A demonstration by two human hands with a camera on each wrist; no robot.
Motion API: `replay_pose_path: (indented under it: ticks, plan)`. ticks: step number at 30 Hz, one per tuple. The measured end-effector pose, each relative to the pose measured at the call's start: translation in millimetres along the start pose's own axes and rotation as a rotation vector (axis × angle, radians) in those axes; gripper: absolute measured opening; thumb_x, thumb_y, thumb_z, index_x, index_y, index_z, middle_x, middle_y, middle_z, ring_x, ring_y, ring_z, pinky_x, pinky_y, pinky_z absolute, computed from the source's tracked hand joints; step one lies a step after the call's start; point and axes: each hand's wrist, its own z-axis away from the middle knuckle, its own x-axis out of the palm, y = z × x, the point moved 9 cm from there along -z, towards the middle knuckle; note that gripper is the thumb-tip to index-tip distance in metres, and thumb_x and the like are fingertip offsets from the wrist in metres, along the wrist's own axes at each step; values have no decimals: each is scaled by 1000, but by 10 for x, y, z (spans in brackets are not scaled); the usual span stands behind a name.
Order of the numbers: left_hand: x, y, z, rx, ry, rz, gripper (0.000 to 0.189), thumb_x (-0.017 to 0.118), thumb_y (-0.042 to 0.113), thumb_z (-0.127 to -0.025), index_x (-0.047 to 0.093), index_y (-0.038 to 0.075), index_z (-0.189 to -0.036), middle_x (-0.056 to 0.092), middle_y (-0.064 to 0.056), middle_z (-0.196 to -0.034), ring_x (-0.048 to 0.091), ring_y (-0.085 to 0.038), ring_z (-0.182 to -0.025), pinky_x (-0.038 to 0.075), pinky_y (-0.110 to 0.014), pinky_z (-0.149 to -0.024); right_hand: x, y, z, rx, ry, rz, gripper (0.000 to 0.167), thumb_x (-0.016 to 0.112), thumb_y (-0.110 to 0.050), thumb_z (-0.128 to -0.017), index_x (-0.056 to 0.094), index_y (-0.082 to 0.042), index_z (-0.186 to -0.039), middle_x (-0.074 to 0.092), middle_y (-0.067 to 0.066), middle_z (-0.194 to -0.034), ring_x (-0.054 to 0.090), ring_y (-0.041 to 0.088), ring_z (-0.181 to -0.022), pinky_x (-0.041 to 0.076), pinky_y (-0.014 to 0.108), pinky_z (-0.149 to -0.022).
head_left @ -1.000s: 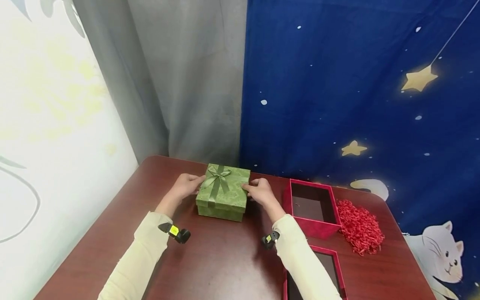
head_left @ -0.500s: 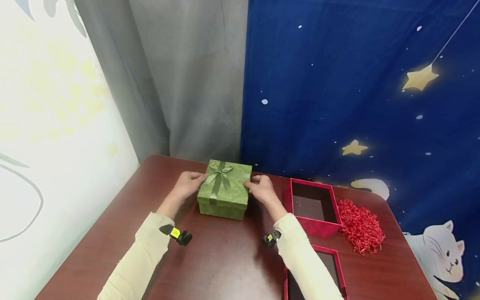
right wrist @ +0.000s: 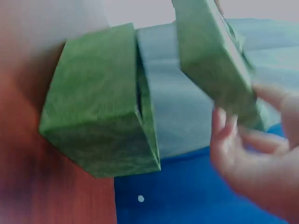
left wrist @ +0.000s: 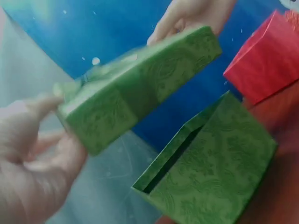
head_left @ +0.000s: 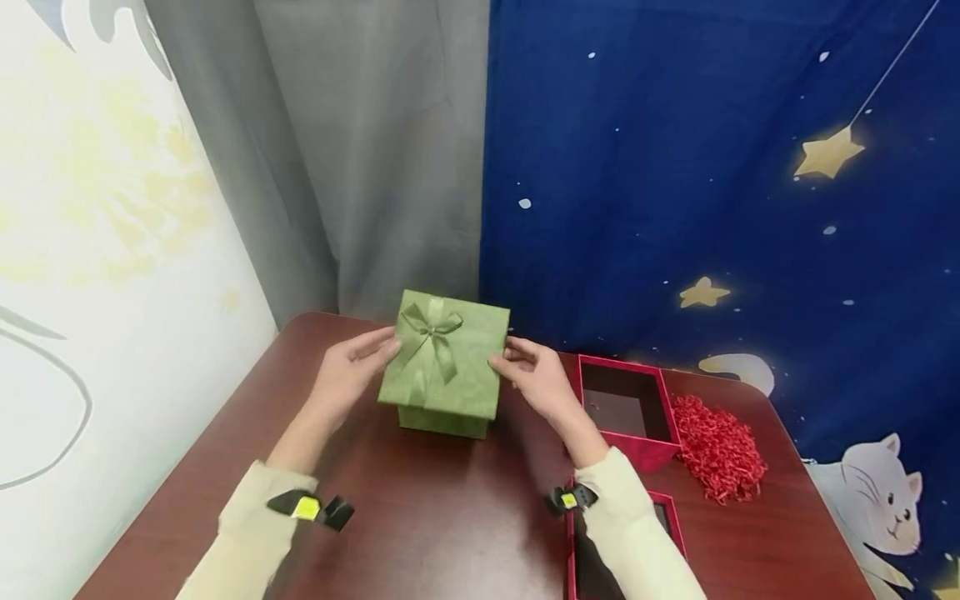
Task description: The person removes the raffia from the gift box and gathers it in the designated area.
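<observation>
A square green lid (head_left: 468,354) with a ribbon bow (head_left: 432,331) hangs above its green box base (head_left: 442,422). My left hand (head_left: 348,371) pinches the lid's left side and my right hand (head_left: 534,375) its right side. A gap between lid and base shows in both wrist views. The left wrist view has the lid (left wrist: 140,88) tilted above the open-topped base (left wrist: 215,163), with the left fingers at its near corner. Right-hand fingers (right wrist: 229,130) grip the lid's edge in the right wrist view. The base stands on the table, its inside mostly hidden.
Right of the hands, an open red box (head_left: 637,450) stands beside a heap of red shredded paper (head_left: 720,450). A red-rimmed lid (head_left: 675,525) lies nearer, partly under the right sleeve. Curtains hang behind the brown table (head_left: 435,517).
Both hands have raised the green lid off its base, which stays on the table. Earlier the lid sat on the base. The red box and paper have not moved.
</observation>
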Motion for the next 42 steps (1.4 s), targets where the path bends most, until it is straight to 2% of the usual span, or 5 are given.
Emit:
replay_pose_path:
  ticks: [6, 11, 16, 20, 42]
  plan:
    - [-8, 212, 672, 266, -214, -79, 50, 84, 4, -84, 67, 6, -131, 71, -11, -124, 68, -11, -110, 55, -27, -93, 162, -260, 662, -220, -389, -35, 41, 79, 4, -85, 58, -1, -119, 67, 4, -103, 62, 11, -85, 54, 26, -73]
    - [222, 359, 1305, 775, -380, -496, 44, 80, -5, -70, 69, 25, -101, 68, 11, -108, 66, -9, -99, 54, -24, -85, 411, -355, 1226, -568, -559, 488, 33, 79, 6, -80, 65, -18, -97, 63, -9, -96, 57, 5, -90, 52, 22, -80]
    - [399, 240, 1644, 1151, -300, -826, 32, 47, -6, -90, 63, 22, -85, 63, 6, -100, 61, -11, -92, 46, -27, -74, 709, -198, 1484, -797, -579, 898, 31, 77, 5, -78, 67, -21, -90, 59, -12, -91, 56, 6, -90, 46, 17, -81]
    - [502, 6, 1664, 1176, -287, -933, 42, 33, 3, -107, 59, 20, -80, 60, 7, -94, 59, -11, -92, 42, -26, -69, 874, -39, 1565, -889, -563, 1074, 26, 80, -1, -80, 69, -24, -86, 59, -12, -87, 56, 9, -88, 43, 21, -76]
    - [630, -395, 1573, 1203, -318, -962, 28, 58, -8, -77, 56, 19, -71, 49, 8, -81, 55, -12, -85, 48, -26, -77, 1137, 402, 1506, -901, -570, 1240, 18, 79, -14, -83, 75, -31, -83, 60, -15, -83, 56, 8, -84, 42, 25, -72]
